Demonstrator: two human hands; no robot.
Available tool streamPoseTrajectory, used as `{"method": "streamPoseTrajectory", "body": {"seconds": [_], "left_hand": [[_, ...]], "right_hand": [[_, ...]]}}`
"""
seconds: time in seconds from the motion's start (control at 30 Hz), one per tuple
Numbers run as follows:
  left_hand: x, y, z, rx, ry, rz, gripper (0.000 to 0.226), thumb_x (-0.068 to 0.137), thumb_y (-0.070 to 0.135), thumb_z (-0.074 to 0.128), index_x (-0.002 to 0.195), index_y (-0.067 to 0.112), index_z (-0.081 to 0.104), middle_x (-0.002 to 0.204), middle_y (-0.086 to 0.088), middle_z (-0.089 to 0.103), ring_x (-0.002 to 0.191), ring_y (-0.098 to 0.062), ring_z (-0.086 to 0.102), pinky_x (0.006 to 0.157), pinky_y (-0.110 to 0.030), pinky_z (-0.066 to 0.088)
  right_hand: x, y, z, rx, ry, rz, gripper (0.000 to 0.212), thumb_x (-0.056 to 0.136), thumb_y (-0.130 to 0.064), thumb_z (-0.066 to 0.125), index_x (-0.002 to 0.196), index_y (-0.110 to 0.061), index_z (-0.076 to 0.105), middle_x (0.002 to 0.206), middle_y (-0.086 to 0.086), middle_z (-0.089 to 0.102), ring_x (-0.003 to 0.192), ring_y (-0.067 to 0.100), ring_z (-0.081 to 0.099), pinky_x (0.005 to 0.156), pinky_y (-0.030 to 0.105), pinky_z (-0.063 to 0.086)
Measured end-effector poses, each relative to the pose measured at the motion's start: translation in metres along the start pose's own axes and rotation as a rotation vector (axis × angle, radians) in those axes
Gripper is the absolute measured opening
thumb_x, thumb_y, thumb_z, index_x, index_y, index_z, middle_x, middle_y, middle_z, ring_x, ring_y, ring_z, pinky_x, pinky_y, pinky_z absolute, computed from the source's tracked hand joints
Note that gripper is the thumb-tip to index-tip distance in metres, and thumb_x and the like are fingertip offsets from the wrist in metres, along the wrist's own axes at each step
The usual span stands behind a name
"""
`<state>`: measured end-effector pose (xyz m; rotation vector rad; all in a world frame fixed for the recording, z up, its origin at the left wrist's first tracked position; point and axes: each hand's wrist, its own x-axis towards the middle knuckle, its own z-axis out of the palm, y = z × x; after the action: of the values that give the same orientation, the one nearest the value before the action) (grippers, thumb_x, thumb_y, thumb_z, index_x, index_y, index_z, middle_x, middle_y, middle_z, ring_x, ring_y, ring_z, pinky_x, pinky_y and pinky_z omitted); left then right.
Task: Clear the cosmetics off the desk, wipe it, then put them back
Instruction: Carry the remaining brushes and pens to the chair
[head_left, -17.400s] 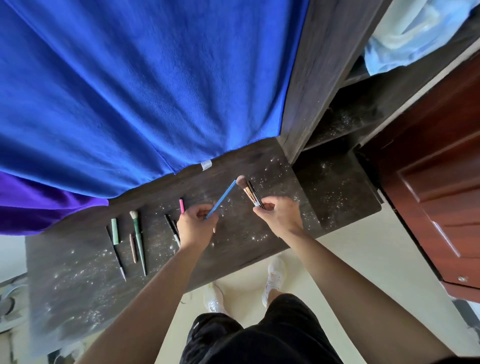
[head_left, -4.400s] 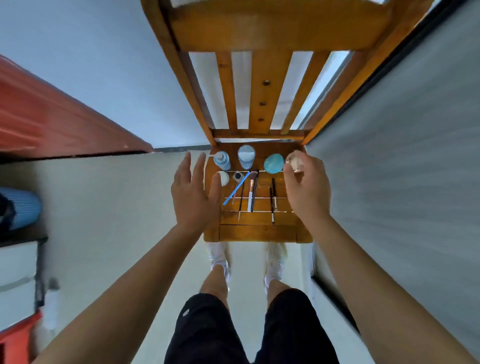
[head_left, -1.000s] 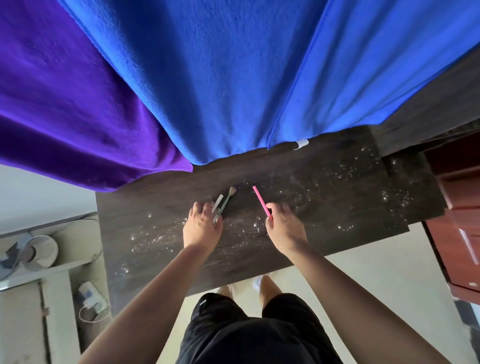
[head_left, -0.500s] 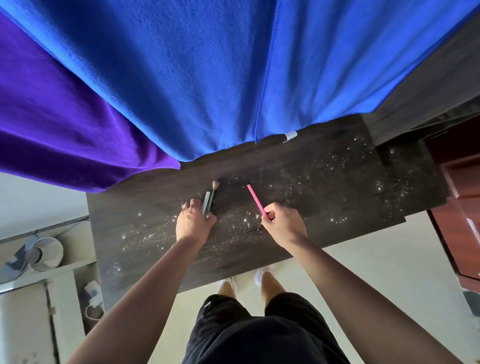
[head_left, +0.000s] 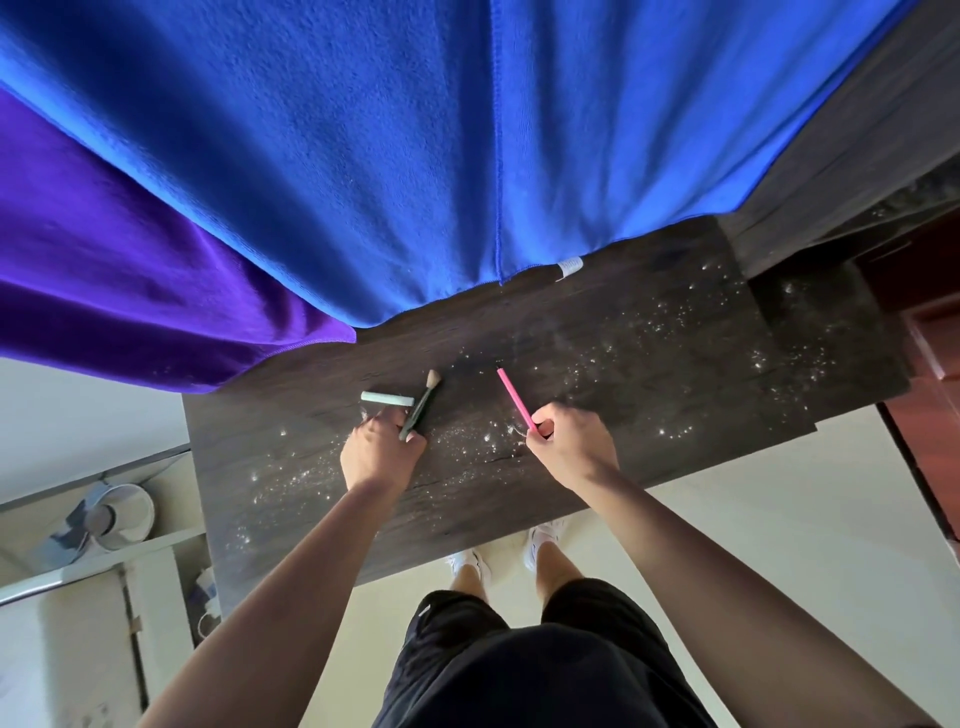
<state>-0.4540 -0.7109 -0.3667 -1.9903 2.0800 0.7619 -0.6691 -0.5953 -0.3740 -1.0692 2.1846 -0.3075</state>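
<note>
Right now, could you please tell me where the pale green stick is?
In the head view, the pale green stick lies on the dark desk, left of centre, just beyond the left hand and left of the brush it grips.

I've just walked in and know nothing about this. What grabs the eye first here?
A big blue towel fills the top of the view, with a purple cloth to its left, both hanging over a dark desk speckled with white flecks. At the desk's middle, the right hand pinches a pink pencil and the left hand grips a makeup brush, with a mint-green stick right by its fingers.
</note>
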Motion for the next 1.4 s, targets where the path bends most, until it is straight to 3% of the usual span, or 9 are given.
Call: {"method": "streamPoseTrajectory", "body": {"seconds": [0.13, 0.4, 0.53, 0.7, 0.93, 1.07, 1.2, 1.4], "left_hand": [[-0.008, -0.004, -0.008, -0.009, 0.022, 0.078, 0.027, 0.082, 0.03, 0.07, 0.107, 0.022, 0.07, 0.097, -0.007, 0.07, 0.089, -0.032, 0.065, 0.072, -0.032, 0.047], [-0.013, -0.017, -0.035, -0.125, 0.135, 0.108, 0.023, 0.081, 0.025, 0.075, 0.101, 0.014, 0.072, 0.097, -0.01, 0.066, 0.086, -0.035, 0.063, 0.074, -0.035, 0.046], [-0.011, -0.036, -0.044, -0.185, 0.186, 0.039, 0.023, 0.083, 0.03, 0.074, 0.101, 0.015, 0.072, 0.095, -0.011, 0.068, 0.086, -0.036, 0.063, 0.073, -0.036, 0.047], [-0.017, -0.078, -0.048, -0.24, 0.185, -0.073, 0.023, 0.081, 0.038, 0.075, 0.091, 0.019, 0.069, 0.082, -0.003, 0.066, 0.076, -0.028, 0.059, 0.064, -0.032, 0.041], [-0.022, -0.135, -0.058, -0.271, 0.216, -0.175, 0.012, 0.084, 0.028, 0.067, 0.094, 0.023, 0.07, 0.085, -0.003, 0.07, 0.078, -0.028, 0.061, 0.063, -0.03, 0.036], [-0.019, -0.153, -0.066, -0.31, 0.197, -0.136, 0.012, 0.085, 0.026, 0.068, 0.095, 0.021, 0.07, 0.085, -0.002, 0.069, 0.074, -0.023, 0.057, 0.065, -0.031, 0.039], [-0.009, -0.154, -0.071, -0.331, 0.167, -0.063, 0.013, 0.083, 0.027, 0.07, 0.095, 0.022, 0.07, 0.087, -0.002, 0.069, 0.078, -0.026, 0.059, 0.067, -0.031, 0.04], [0.008, -0.132, -0.067, -0.343, 0.061, 0.089, 0.02, 0.08, 0.022, 0.069, 0.1, 0.024, 0.072, 0.089, -0.003, 0.071, 0.077, -0.023, 0.06, 0.069, -0.03, 0.044]], "right_hand": [[0.002, -0.003, -0.002, 0.021, -0.008, 0.008, 0.021, 0.089, -0.036, 0.065, 0.105, -0.025, 0.072, 0.091, -0.01, 0.076, 0.085, 0.015, 0.071, 0.074, 0.031, 0.058], [0.01, -0.026, -0.003, 0.017, 0.01, -0.035, 0.018, 0.086, -0.035, 0.065, 0.1, -0.025, 0.071, 0.088, -0.01, 0.076, 0.083, 0.016, 0.071, 0.074, 0.031, 0.056], [0.017, -0.056, 0.006, 0.041, 0.003, -0.125, 0.016, 0.085, -0.03, 0.064, 0.099, -0.024, 0.07, 0.085, -0.007, 0.074, 0.08, 0.016, 0.069, 0.072, 0.031, 0.055], [0.027, -0.106, 0.029, 0.005, -0.024, -0.304, 0.017, 0.086, -0.022, 0.068, 0.102, -0.018, 0.072, 0.099, 0.001, 0.065, 0.084, 0.023, 0.067, 0.072, 0.032, 0.051], [0.033, -0.157, 0.068, -0.175, -0.073, -0.378, 0.015, 0.092, -0.024, 0.063, 0.106, -0.019, 0.066, 0.109, 0.002, 0.06, 0.099, 0.025, 0.062, 0.078, 0.034, 0.046], [0.029, -0.168, 0.079, -0.142, -0.045, -0.303, 0.019, 0.089, -0.019, 0.067, 0.107, -0.013, 0.065, 0.104, 0.008, 0.065, 0.099, 0.028, 0.063, 0.079, 0.037, 0.045], [0.021, -0.162, 0.079, -0.107, -0.033, -0.155, 0.038, 0.083, -0.022, 0.072, 0.119, -0.013, 0.063, 0.106, 0.008, 0.068, 0.099, 0.028, 0.064, 0.078, 0.037, 0.049], [-0.008, -0.127, 0.071, -0.059, 0.046, 0.066, 0.022, 0.077, -0.022, 0.071, 0.096, -0.013, 0.073, 0.09, 0.01, 0.071, 0.081, 0.029, 0.067, 0.069, 0.031, 0.049]]}}
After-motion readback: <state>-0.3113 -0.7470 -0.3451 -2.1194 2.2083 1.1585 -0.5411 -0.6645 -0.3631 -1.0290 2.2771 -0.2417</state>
